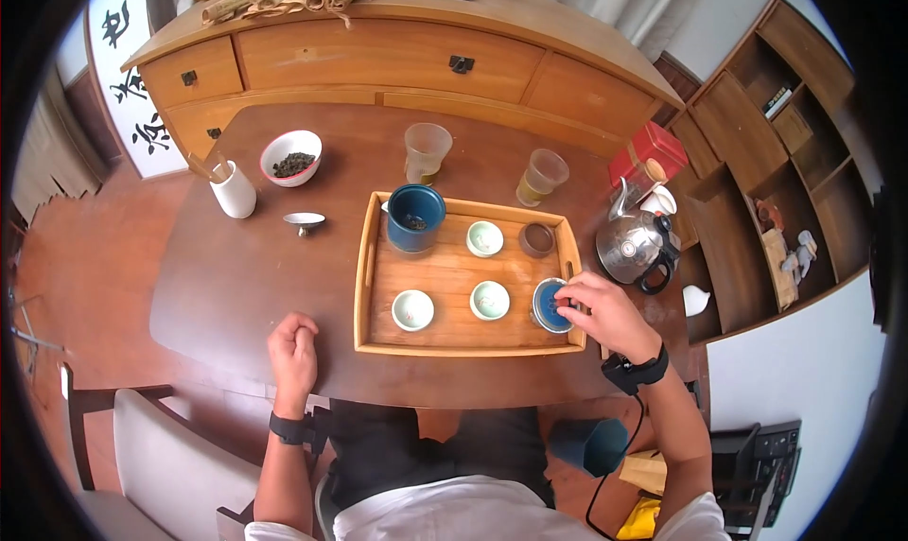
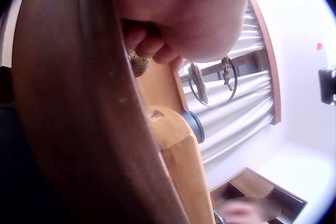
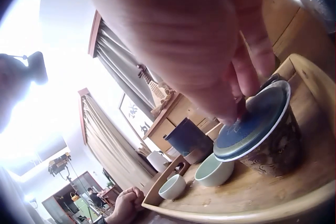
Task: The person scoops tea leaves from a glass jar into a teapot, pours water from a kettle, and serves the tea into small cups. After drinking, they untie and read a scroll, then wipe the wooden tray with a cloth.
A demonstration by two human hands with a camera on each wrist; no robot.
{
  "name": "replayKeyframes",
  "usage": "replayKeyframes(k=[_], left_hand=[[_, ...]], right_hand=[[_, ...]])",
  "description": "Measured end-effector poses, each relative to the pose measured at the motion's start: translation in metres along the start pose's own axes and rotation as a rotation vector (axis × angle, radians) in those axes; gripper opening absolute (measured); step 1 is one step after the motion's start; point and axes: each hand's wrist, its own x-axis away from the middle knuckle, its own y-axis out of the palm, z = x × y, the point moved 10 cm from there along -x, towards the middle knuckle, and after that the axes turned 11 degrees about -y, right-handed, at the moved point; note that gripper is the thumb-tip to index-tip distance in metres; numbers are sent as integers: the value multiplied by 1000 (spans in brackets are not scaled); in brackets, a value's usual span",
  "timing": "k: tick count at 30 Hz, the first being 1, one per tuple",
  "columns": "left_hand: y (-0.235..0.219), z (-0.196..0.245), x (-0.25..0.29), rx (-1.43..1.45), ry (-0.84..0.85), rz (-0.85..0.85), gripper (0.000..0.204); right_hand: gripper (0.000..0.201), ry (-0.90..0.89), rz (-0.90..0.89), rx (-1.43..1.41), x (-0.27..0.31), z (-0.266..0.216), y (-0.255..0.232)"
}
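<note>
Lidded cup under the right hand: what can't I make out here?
- Contents of the lidded cup: covered by its lid in head and right wrist views.
- Lid knob: hidden by the right hand fingers.
- Left hand: left wrist view blurred, too close; it rests fisted on the table.

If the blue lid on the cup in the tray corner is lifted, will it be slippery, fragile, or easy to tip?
The blue lid looks glazed, so probably slick and breakable. It already sits tilted on the patterned cup, so it may slide. The right hand pinches only its small knob, likely a narrow grip.
</note>
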Motion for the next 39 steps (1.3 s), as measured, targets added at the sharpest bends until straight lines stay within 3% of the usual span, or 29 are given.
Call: replayKeyframes(k=[4,9,11,15,21,39], left_hand=[[1,-4,-1,33,-10,-20,17],[1,-2,0,66,-33,-30,17],[3,-13,-3,115,-75,-58,18],[0,2,-1,63,27,-12,18],[0,0,-1,56,-36,-30,18],[-1,0,-1,79,-22,-23,17]], right_hand=[[22,-2,-38,3,-5,0,3],[20,37,142,5,-35,-11,-38],[19,-75,187,-10,-61,-27,-43],[17,-243,129,-43,-120,-66,-28],[17,-484,65,61,-183,-96,7],[22,-437,90,46,-207,-87,32]])
